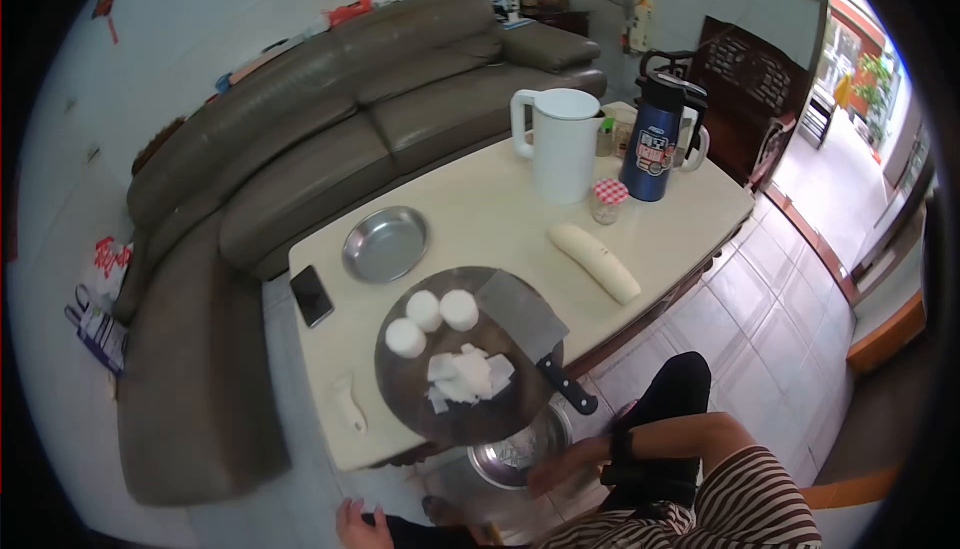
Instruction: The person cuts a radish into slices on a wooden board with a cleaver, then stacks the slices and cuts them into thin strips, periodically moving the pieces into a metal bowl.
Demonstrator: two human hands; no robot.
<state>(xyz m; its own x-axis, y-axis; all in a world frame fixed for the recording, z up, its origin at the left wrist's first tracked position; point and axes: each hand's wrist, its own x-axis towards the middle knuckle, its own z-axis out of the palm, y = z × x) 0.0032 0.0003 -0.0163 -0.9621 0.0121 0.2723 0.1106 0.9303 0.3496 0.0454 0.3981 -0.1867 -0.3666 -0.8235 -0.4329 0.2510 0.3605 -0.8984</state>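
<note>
My right hand (562, 466), blurred, hangs beside the right rim of a metal basin (487, 469) below the table edge; pale scraps lie in the basin. Its fingers are too smeared to read. At the bottom, my left hand (362, 526) is held low in front of the table, fingers apart and nothing in them. On the round cutting board (410, 404) stand three thick white radish pieces (459, 310), with a heap of thin white slices (468, 375) nearer me. A cleaver (525, 314) lies on the board's right side, its black handle over the edge.
Around the board on the table (470, 219) are a peeler (350, 407), a phone (312, 296), a steel dish (386, 244) and a peeled radish (595, 262). Farther back stand a white pitcher (564, 149), a blue thermos (655, 144) and a small jar (608, 201). A sofa (300, 139) borders the table.
</note>
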